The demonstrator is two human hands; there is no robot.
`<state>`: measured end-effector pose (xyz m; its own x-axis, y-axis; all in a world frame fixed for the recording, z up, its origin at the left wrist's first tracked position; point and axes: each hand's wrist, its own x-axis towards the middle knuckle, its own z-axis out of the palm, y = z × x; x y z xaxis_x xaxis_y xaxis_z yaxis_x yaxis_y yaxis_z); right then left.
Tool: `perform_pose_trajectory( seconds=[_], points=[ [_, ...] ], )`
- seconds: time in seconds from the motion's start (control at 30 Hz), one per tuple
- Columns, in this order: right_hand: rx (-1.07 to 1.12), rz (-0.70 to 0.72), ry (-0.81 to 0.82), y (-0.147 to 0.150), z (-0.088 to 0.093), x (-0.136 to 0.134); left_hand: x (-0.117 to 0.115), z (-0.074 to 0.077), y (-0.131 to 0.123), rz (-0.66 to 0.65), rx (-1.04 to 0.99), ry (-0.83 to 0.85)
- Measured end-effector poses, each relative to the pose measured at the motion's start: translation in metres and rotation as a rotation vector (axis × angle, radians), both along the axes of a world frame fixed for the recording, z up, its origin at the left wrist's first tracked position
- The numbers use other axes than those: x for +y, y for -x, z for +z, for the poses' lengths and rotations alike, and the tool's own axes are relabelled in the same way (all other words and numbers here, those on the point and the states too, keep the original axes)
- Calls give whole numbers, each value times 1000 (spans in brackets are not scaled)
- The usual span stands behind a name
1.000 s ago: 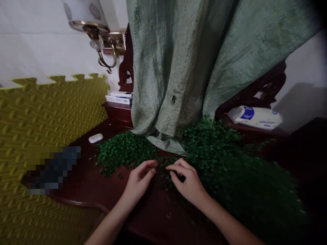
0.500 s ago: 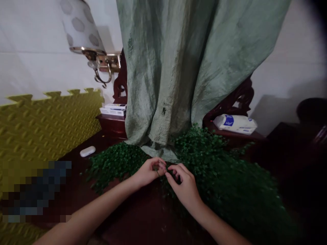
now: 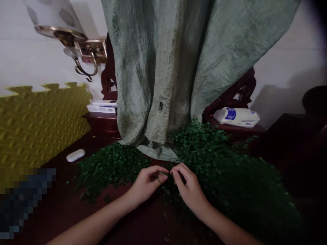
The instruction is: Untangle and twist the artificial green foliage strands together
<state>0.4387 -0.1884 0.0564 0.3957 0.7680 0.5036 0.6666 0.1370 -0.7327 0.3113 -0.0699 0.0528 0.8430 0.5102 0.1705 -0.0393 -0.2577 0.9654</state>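
Dark red wood makes up the table (image 3: pixel 84 207), and a big pale green cloth (image 3: pixel 178 68) hangs down at 12 o'clock, with its bottom edge lying on the wood.

Lots of tiny green leaves (image 3: pixel 217 170) lie on the table. They are small and round, dark green, and packed close like a bush. One low heap (image 3: pixel 109 168) spreads out at 10 o'clock from the hands. A much bigger heap fills the table from 1 o'clock round to 4 o'clock.

Both hands meet in the middle, right at the edge of the leaves. The left hand (image 3: pixel 145 185) has its thumb and first finger pinched together on a thin green stem (image 3: pixel 161 174). The right hand (image 3: pixel 187 189) pinches the same bit from the other side, fingers bent and close together (the fingertips almost touch each other).

At 10 o'clock, well apart from the hands, a small white case (image 3: pixel 75 155) sits on the wood. Flat boxes (image 3: pixel 102 106) rest on a little shelf at 11 o'clock. A white pack of tissues (image 3: pixel 236 116) with a blue label lies at 2 o'clock, but the words are too small to read. A yellow foam mat (image 3: pixel 38 122) stands at 9 o'clock, and a wall lamp (image 3: pixel 63 30) hangs above it.
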Motion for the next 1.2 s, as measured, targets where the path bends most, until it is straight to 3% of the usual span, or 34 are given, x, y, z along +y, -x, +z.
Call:
perform_pose_trajectory(
  seconds=[0.4, 0.7, 0.77, 0.97, 1.2],
  points=[
    [17, 81, -16, 8, 2, -4, -4, 2, 6, -28, -152, -429],
    [313, 151, 5, 6, -8, -1, -7, 1, 6, 56, -78, -447],
    [280, 135, -24, 6, -5, -1, -7, 3, 6, 32, -83, -470],
    [-85, 84, -130, 8, 4, -6, -6, 1, 10, 47, -50, -528],
    [-78, 94, -89, 11, -1, -6, -10, 4, 8, 19, -16, -472]
  ],
)
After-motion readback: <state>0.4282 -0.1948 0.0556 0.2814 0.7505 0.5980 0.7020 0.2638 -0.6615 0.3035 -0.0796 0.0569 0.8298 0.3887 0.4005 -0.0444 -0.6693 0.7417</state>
